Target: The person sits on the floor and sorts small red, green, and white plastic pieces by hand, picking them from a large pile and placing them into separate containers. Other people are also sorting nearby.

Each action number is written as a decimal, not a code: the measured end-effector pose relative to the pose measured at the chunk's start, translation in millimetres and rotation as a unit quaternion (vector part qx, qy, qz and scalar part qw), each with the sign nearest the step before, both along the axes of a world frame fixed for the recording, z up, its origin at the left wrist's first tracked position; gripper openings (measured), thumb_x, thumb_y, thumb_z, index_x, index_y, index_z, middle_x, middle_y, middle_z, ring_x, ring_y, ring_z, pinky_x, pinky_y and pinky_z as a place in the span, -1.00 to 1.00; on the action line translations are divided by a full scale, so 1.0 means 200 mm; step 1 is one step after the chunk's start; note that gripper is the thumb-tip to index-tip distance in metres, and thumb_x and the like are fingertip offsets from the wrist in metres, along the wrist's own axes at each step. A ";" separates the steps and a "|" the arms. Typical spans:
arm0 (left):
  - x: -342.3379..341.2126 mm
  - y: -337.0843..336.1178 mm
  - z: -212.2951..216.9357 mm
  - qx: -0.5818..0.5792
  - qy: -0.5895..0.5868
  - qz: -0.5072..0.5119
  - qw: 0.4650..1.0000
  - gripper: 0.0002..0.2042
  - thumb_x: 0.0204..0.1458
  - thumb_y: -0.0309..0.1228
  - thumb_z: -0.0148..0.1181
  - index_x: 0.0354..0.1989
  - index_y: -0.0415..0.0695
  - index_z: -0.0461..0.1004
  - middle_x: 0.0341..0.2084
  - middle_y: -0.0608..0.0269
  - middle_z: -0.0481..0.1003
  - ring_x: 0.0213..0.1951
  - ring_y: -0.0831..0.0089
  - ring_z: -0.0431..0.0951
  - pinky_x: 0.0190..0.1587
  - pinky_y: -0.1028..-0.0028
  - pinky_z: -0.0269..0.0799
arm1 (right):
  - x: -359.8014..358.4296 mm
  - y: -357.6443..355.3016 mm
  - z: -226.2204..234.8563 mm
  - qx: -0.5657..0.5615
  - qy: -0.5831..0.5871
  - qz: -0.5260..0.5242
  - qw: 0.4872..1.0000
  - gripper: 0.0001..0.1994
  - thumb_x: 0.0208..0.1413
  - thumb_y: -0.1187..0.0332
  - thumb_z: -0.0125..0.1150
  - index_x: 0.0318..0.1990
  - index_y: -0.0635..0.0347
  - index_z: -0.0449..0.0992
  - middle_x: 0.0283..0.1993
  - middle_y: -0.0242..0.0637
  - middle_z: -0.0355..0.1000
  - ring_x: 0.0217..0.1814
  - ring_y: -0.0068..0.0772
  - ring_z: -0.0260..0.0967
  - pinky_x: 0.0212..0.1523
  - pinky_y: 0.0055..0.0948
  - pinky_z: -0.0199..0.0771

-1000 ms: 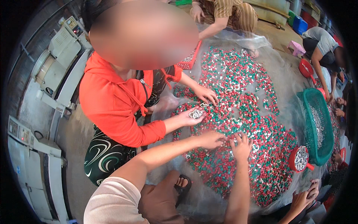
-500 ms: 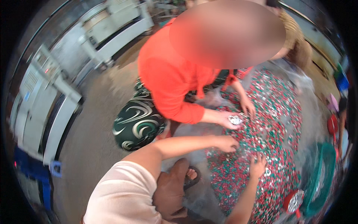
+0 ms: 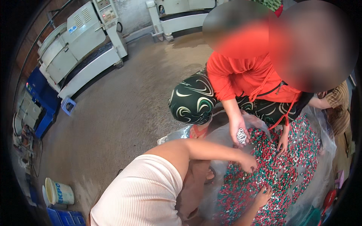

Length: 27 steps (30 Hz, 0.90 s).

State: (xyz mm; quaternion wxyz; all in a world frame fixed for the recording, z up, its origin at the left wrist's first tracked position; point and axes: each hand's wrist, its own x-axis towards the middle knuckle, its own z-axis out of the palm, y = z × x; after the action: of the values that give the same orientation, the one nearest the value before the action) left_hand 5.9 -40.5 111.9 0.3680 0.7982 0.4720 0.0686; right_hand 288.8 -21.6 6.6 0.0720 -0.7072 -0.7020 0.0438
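A wide heap of small red, green and white pieces (image 3: 277,177) lies on a clear plastic sheet (image 3: 211,199). My left hand (image 3: 249,164) is over the heap's left part, fingers curled down toward the pieces; what they pinch, if anything, is too small to make out. Closer to me, my right hand (image 3: 263,196) rests on the pieces with its fingers bent and somewhat apart. Just beyond my left hand, a co-worker in red holds several white oval loops (image 3: 241,136) in an upturned palm. That person's other hand (image 3: 283,145) touches the heap. A few pale loops lie among the pieces.
The co-worker squats close across the heap, with another person behind at the right. A red scoop (image 3: 330,198) and a green basket (image 3: 312,217) are at the lower right. Pale machines (image 3: 85,41), a blue stool (image 3: 68,105) and a white bucket (image 3: 59,192) stand left.
The view has swung left, so people and heap appear farther right. My right hand's fingers, spread before, look more bent. The co-worker still holds the loops.
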 end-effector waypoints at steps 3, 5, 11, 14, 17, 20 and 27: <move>-0.11 -0.03 -0.04 -0.011 0.006 0.031 0.999 -0.70 -0.04 -0.25 0.08 -0.13 -0.06 0.48 -0.32 0.13 0.52 -0.16 0.16 0.47 -0.08 0.23 0.34 | 0.02 0.01 -0.05 0.011 0.001 0.016 1.000 -0.52 0.16 -0.08 -0.18 0.12 -0.07 0.34 0.21 -0.28 0.21 0.26 -0.21 0.12 0.23 0.01 -0.01; -0.14 -0.03 -0.07 -0.028 0.030 0.032 0.999 -0.70 -0.04 -0.25 0.08 -0.13 -0.05 0.48 -0.31 0.13 0.52 -0.15 0.17 0.46 -0.08 0.24 0.34 | 0.03 0.02 -0.06 0.019 -0.001 0.015 1.000 -0.52 0.17 -0.08 -0.20 0.11 -0.06 0.35 0.20 -0.29 0.22 0.25 -0.21 0.12 0.21 0.02 0.01; -0.15 -0.05 -0.07 -0.001 0.032 0.032 0.999 -0.70 -0.03 -0.26 0.06 -0.11 -0.05 0.47 -0.27 0.10 0.52 -0.11 0.15 0.45 -0.04 0.21 0.32 | 0.00 0.01 -0.03 0.038 -0.014 0.010 0.999 -0.56 0.18 -0.04 -0.21 0.08 -0.07 0.37 0.17 -0.30 0.25 0.21 -0.22 0.17 0.19 0.04 0.04; -0.16 -0.04 -0.05 -0.003 0.018 0.024 1.000 -0.68 -0.03 -0.28 0.05 -0.10 -0.08 0.46 -0.24 0.06 0.51 -0.09 0.11 0.45 -0.02 0.21 0.32 | 0.01 0.00 -0.06 0.059 -0.004 0.018 0.998 -0.57 0.17 -0.03 -0.18 0.06 -0.07 0.38 0.14 -0.31 0.26 0.17 -0.22 0.20 0.19 0.04 0.05; -0.16 -0.04 -0.09 -0.021 0.007 0.032 0.999 -0.67 -0.04 -0.28 0.05 -0.09 -0.10 0.45 -0.22 0.04 0.50 -0.09 0.09 0.45 -0.02 0.21 0.31 | -0.01 -0.02 -0.06 0.068 0.012 0.027 0.997 -0.57 0.15 -0.02 -0.16 0.05 -0.06 0.39 0.13 -0.31 0.27 0.17 -0.20 0.20 0.20 0.02 0.04; -0.16 -0.03 -0.11 -0.020 0.002 0.033 0.999 -0.67 -0.04 -0.28 0.06 -0.10 -0.11 0.45 -0.23 0.00 0.49 -0.11 0.08 0.45 -0.04 0.21 0.32 | -0.03 -0.02 -0.03 0.055 0.029 0.019 0.998 -0.58 0.15 -0.01 -0.16 0.05 -0.06 0.40 0.13 -0.30 0.27 0.18 -0.19 0.18 0.21 0.02 0.02; -0.11 0.06 -0.01 -0.007 -0.010 -0.019 1.000 -0.70 -0.01 -0.26 0.08 -0.13 -0.10 0.46 -0.30 0.01 0.51 -0.24 0.11 0.52 -0.15 0.23 0.40 | -0.07 0.02 -0.02 0.054 0.084 -0.028 0.995 -0.60 0.06 0.03 0.00 0.03 -0.08 0.44 0.17 -0.19 0.25 0.21 -0.15 0.18 0.21 -0.05 0.09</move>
State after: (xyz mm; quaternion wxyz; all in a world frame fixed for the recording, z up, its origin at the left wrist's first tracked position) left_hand -16.2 -27.7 109.6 0.3800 0.8033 0.4538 0.0665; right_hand 274.3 -18.5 2.2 0.1695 -0.7154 -0.6749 0.0632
